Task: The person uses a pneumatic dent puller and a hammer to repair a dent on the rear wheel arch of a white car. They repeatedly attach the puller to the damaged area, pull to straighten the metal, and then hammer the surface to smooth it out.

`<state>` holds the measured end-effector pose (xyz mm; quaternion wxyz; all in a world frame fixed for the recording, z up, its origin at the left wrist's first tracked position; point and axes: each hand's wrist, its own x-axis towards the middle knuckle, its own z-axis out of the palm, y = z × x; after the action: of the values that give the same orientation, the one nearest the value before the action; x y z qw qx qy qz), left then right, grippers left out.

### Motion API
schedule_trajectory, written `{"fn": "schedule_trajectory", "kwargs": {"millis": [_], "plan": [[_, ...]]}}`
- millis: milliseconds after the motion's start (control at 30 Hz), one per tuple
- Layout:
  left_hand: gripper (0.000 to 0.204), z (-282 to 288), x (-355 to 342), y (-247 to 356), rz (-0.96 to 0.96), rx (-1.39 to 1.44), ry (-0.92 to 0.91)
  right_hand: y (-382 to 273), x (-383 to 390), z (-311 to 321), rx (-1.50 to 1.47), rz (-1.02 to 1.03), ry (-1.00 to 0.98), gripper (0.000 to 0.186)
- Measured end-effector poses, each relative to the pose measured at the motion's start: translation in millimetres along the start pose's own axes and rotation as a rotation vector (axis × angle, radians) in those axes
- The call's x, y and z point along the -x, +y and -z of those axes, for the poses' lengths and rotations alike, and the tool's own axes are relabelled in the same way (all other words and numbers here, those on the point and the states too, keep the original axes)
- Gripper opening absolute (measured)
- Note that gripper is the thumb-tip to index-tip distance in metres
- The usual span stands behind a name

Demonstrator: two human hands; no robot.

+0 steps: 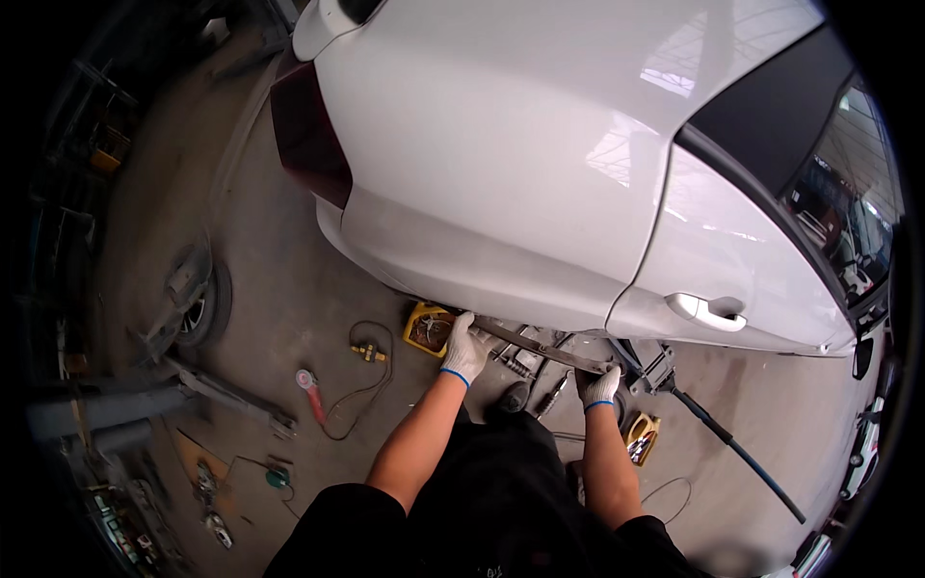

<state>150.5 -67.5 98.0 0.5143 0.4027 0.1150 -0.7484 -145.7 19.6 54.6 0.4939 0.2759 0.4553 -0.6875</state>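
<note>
My left hand point(464, 351) and my right hand point(601, 387), both in white knitted gloves with blue cuffs, are closed round opposite ends of a long, slightly curved dark strip point(530, 343). The strip lies across in front of me, just below the side of a white car point(501, 193), its right end lower in the picture. What the strip is made of I cannot tell. Beneath it on the floor are several metal parts, among them a rod-like part point(552, 393). The left hand is close to a yellow container point(414, 328).
A floor jack point(658, 368) with a long handle stands right of my right hand, near a yellow tray of tools point(651, 426). On the left floor lie a red grinder-like tool point(310, 393), a corded yellow block point(368, 353) and a wheel point(220, 306). A lift arm point(236, 397) reaches in.
</note>
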Motion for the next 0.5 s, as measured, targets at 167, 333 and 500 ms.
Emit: {"fn": "schedule_trajectory", "kwargs": {"millis": [167, 333, 500], "plan": [[0.027, 11, -4, 0, 0.013, 0.004, -0.041, -4, -20, -18, 0.085, 0.024, 0.023, 0.007], [0.025, 26, -6, 7, 0.072, -0.026, -0.12, -13, -50, -1, 0.143, -0.001, 0.025, 0.021], [0.024, 23, -2, 10, 0.06, -0.061, -0.138, -8, -41, 9, 0.14, 0.009, -0.088, 0.005]]}}
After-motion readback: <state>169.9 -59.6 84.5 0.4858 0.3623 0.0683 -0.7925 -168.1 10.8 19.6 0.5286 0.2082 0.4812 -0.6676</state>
